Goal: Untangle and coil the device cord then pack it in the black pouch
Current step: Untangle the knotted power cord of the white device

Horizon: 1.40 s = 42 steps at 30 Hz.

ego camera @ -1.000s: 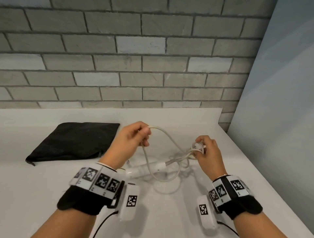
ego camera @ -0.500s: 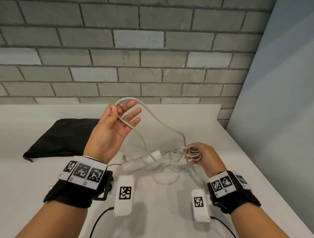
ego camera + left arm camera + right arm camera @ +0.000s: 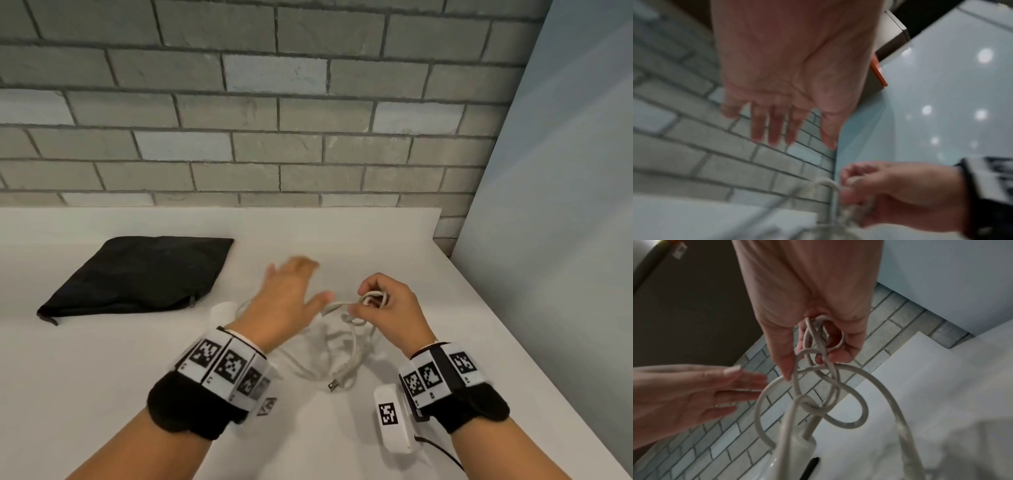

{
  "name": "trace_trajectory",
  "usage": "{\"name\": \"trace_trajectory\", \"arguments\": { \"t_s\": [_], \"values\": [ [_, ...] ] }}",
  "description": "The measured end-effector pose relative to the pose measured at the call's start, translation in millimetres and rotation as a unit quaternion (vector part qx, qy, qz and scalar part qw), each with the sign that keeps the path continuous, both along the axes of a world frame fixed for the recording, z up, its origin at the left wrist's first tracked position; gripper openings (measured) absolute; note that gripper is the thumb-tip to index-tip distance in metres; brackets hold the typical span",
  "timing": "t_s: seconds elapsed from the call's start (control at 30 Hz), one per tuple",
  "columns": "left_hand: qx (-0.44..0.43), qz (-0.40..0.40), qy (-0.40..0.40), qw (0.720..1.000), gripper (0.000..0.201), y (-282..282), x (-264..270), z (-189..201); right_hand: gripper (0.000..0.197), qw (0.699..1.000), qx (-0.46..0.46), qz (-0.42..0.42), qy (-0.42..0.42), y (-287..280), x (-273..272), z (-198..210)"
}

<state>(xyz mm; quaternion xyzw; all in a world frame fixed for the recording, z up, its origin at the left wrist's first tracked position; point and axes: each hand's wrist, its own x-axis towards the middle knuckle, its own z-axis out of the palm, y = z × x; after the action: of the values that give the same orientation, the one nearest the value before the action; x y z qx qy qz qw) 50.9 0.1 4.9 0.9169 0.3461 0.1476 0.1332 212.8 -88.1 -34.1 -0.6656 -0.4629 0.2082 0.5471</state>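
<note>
A white cord (image 3: 346,346) lies in tangled loops on the white table (image 3: 102,394), its plug (image 3: 333,386) near the front. My right hand (image 3: 383,305) grips several knotted loops of the cord (image 3: 824,373) above the table. My left hand (image 3: 287,298) is flat and blurred, fingers straight (image 3: 774,128), just left of the right hand and holding nothing. The white device (image 3: 222,310) peeks out behind my left wrist; its end (image 3: 795,449) shows in the right wrist view. The black pouch (image 3: 144,270) lies flat at the back left, zipper toward me.
A grey brick wall (image 3: 274,102) runs along the table's back edge. A pale blue panel (image 3: 555,240) closes off the right side. The table's right edge runs diagonally beside my right forearm.
My left hand has let go of the raised cord loop and dropped, open, toward the right hand. The cord has fallen onto the table. The right hand keeps its grip.
</note>
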Motion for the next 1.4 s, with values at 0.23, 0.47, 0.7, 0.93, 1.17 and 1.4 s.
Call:
{"name": "trace_trajectory", "arguments": {
  "t_s": [0.23, 0.47, 0.7, 0.93, 1.17, 1.4],
  "values": [
    [-0.159, -0.088, -0.125, 0.975, 0.025, -13.4, 21.5, -9.1, 0.032, 0.997, 0.022, 0.07, 0.038, -6.8, -4.9, 16.8],
    [-0.355, -0.143, -0.358, 0.852, 0.029, -12.8, 7.6, 21.6, 0.047, 0.998, -0.039, 0.038, 0.029, -9.4, 11.6, 1.9],
    [-0.405, -0.162, -0.484, 0.759, 0.029, -15.3, -2.3, 34.2, 0.031, 0.994, -0.066, 0.022, 0.082, -5.1, 18.5, 3.0],
    [-0.4, 0.039, -0.538, 0.741, 0.033, 3.5, -14.7, 22.4, 0.035, 0.982, -0.007, 0.003, 0.188, -7.8, 16.7, 3.5],
    [-0.313, 0.131, -0.228, 0.913, 0.028, 21.4, -26.4, 15.1, 0.036, 0.987, 0.012, -0.042, 0.155, -6.0, 18.9, -6.4],
    [-0.303, -0.057, 0.008, 0.951, 0.019, -9.4, -0.3, 16.8, 0.033, 0.997, -0.035, -0.062, -0.019, -1.8, 14.2, -0.7]
  ]
}}
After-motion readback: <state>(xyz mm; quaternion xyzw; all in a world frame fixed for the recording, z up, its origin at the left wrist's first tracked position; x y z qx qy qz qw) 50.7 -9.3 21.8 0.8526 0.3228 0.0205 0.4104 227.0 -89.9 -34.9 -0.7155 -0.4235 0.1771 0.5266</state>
